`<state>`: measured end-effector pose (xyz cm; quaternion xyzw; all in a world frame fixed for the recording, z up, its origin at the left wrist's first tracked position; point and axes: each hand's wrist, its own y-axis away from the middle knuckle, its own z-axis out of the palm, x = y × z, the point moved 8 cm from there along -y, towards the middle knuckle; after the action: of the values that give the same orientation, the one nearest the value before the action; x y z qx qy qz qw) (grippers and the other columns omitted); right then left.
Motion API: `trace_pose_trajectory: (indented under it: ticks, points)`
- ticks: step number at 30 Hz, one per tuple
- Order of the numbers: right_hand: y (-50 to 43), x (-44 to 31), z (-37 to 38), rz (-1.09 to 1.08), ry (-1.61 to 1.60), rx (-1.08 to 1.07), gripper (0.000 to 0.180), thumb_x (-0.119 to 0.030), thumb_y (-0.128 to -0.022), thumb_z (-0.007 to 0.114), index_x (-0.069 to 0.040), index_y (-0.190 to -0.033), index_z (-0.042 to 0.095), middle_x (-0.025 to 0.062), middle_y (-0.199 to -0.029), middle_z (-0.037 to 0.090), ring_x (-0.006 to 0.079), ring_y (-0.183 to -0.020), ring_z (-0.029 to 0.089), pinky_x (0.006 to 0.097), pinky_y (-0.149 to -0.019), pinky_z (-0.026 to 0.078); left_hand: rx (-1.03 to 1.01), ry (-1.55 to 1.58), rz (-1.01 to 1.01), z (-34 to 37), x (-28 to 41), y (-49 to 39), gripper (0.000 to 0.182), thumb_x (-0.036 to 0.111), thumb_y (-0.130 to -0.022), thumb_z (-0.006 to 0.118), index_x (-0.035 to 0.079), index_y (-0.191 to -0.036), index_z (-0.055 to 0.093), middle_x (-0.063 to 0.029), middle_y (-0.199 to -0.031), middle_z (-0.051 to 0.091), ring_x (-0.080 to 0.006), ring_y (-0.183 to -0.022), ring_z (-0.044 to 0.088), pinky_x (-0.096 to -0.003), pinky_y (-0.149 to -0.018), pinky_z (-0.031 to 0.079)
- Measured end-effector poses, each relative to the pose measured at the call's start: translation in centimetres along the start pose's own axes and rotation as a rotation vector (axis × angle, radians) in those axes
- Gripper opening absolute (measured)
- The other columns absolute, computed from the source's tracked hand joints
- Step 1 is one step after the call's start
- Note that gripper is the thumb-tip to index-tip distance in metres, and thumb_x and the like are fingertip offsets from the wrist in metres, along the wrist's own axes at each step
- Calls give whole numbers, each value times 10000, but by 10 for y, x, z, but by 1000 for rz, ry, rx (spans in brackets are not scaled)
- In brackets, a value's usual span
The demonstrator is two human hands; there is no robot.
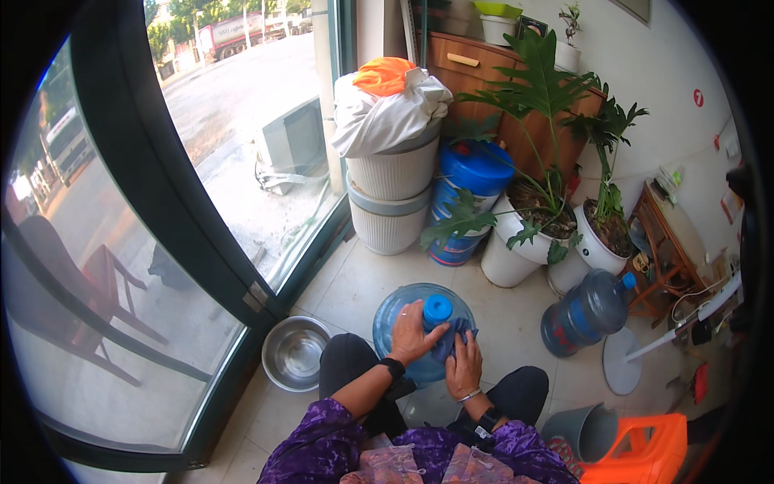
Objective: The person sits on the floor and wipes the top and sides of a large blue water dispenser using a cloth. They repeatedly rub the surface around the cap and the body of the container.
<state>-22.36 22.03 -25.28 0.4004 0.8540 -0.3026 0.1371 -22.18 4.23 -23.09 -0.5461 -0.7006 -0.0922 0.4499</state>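
A large clear-blue water bottle [393, 308] stands between my knees, its blue cap [437, 308] facing up at me. My left hand [411, 333] lies at the bottle's neck, fingers along the left side of the cap and thumb reaching across below it. Under the fingers of my right hand [464, 363] is a dark blue cloth [447, 345], pressed against the bottle's neck and shoulder on the right. Part of the bottle is hidden behind my hands and the cloth.
A steel basin [296, 354] sits left by the glass door. Another water bottle [583, 314] stands right, near a round white stand base [623, 362]. A grey bucket [583, 432] and orange plastic object [647, 448] are lower right. Potted plants [526, 242], a blue drum [474, 166] and ribbed bins [390, 224] stand ahead.
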Motion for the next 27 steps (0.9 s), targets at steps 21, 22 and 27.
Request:
trace_pose_trajectory:
  ticks: [21, 22, 27]
  points:
    - [-123, 85, 51, 293, -189, -88, 389, -221, -975, 555, -25, -1310, 576, 252, -1270, 618, 438, -1168, 585, 484, -1002, 481, 54, -41, 103, -4, 10, -1, 774, 482, -821, 769, -39, -1332, 511, -248, -1299, 588, -446, -1213, 542, -498, -1063, 417]
    - [-121, 81, 46, 224, -209, -45, 389, -220, -982, 541, -22, -1316, 570, 253, -1266, 615, 432, -1172, 582, 477, -1012, 473, 11, -51, 65, 0, 8, -1, 767, 479, -822, 769, -36, -1329, 513, -248, -1295, 588, -445, -1212, 542, -498, -1060, 419]
    - [-87, 84, 31, 307, -243, -8, 433, -199, -975, 538, 9, -1355, 535, 277, -1293, 591, 449, -1196, 563, 488, -1037, 451, 9, 16, 33, -1, 5, 0, 766, 505, -827, 765, -36, -1314, 525, -269, -1284, 590, -462, -1214, 538, -509, -1062, 413]
